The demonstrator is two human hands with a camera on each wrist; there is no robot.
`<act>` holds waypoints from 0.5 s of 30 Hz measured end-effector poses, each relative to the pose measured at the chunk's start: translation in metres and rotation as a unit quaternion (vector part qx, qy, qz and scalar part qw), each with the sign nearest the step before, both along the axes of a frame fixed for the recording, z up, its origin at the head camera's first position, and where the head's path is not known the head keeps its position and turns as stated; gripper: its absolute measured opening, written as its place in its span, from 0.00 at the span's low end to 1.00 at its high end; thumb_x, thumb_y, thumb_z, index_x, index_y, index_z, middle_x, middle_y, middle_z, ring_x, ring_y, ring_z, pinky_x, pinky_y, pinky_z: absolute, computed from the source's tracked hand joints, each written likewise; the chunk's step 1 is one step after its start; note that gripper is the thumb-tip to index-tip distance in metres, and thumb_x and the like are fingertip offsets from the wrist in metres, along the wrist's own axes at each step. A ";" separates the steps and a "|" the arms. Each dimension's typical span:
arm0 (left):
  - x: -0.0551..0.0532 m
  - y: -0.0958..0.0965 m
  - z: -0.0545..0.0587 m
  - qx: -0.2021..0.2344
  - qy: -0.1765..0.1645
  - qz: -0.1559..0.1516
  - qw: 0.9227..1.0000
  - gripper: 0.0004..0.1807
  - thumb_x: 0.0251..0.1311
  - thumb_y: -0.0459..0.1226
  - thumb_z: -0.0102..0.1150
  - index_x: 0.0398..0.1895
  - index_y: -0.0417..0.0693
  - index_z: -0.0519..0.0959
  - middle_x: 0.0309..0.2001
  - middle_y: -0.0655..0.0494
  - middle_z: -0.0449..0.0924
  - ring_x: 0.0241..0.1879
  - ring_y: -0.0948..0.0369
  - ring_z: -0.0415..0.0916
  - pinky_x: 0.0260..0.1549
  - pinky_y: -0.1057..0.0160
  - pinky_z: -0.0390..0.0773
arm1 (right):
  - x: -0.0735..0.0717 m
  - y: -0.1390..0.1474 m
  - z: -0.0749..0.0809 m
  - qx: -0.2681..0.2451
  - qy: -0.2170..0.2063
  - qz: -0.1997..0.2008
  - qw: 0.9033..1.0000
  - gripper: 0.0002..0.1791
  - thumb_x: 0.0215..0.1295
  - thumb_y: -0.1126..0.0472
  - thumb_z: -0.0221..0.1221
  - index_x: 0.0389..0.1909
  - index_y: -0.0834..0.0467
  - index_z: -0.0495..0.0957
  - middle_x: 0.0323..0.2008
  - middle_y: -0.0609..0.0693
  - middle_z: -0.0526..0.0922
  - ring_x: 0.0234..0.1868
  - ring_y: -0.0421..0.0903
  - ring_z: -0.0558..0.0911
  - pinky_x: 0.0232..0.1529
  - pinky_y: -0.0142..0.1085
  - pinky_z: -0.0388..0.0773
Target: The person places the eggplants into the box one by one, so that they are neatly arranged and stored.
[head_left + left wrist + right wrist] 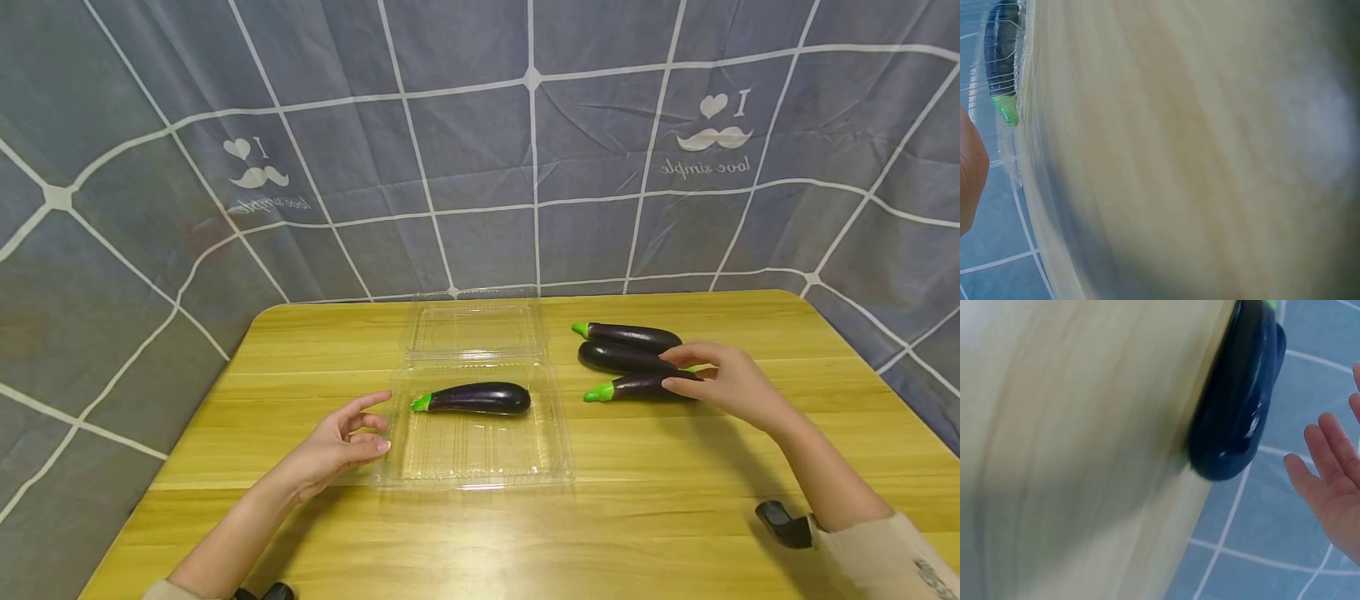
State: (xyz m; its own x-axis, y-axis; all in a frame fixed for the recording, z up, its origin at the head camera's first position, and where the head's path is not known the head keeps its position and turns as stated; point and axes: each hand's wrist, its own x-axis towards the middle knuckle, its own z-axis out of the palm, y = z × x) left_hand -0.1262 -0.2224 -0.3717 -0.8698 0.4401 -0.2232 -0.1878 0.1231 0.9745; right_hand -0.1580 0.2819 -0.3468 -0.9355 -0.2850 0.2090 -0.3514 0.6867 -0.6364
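A dark purple eggplant (480, 398) with a green stem lies in the base of a clear plastic clamshell box (480, 482), whose lid (472, 346) is folded back. Just left of the box, my left hand (330, 450) hovers with relaxed fingers and holds nothing. Three more eggplants lie together on the right: a far one (637, 336), a middle one (618, 357) and a near one (641, 386). Over the right ends of the middle and near ones is my right hand (731, 387); the right wrist view shows its fingers (1332, 450) extended, apart from an eggplant (1232, 406).
The wooden table (645, 492) ends at a grey-blue curtain (480, 167) with white lines, which also hangs at both sides. Black wrist-camera parts show below both forearms, near the tabletop.
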 end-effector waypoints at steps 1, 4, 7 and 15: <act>0.000 0.000 0.000 0.000 0.000 0.000 1.000 0.42 0.58 0.30 0.59 0.72 0.41 0.47 0.50 0.46 0.62 0.41 0.61 0.72 0.42 0.65 0.77 | 0.001 0.002 -0.001 0.002 0.001 -0.004 1.000 0.20 0.58 0.58 0.65 0.49 0.64 0.78 0.46 0.59 0.80 0.44 0.35 0.75 0.42 0.39 0.78; 0.000 0.000 0.000 -0.002 -0.001 0.001 1.000 0.42 0.58 0.30 0.59 0.72 0.42 0.48 0.50 0.46 0.62 0.41 0.61 0.72 0.42 0.65 0.77 | 0.002 0.009 -0.004 0.004 0.002 -0.011 1.000 0.19 0.58 0.58 0.65 0.48 0.63 0.79 0.46 0.58 0.80 0.43 0.27 0.71 0.42 0.39 0.78; 0.000 0.000 0.001 -0.002 0.000 0.001 1.000 0.42 0.58 0.30 0.59 0.72 0.42 0.47 0.50 0.46 0.62 0.41 0.61 0.72 0.42 0.65 0.77 | 0.002 0.016 -0.007 0.004 0.002 -0.017 1.000 0.19 0.57 0.58 0.65 0.49 0.63 0.79 0.46 0.58 0.80 0.43 0.25 0.71 0.41 0.37 0.78; 0.000 0.000 0.001 -0.005 -0.001 0.001 1.000 0.42 0.58 0.31 0.59 0.72 0.42 0.47 0.49 0.46 0.62 0.41 0.61 0.71 0.42 0.65 0.77 | 0.001 0.028 -0.014 0.004 0.001 -0.027 1.000 0.21 0.56 0.59 0.66 0.50 0.62 0.78 0.48 0.59 0.80 0.43 0.30 0.73 0.40 0.32 0.77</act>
State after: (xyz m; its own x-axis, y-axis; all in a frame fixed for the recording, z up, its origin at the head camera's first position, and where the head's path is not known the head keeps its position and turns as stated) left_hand -0.1261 -0.2225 -0.3709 -0.8707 0.4353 -0.2289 -0.1899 0.1319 0.9729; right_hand -0.1573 0.3094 -0.3605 -0.9494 -0.2352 0.2079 -0.3140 0.7103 -0.6299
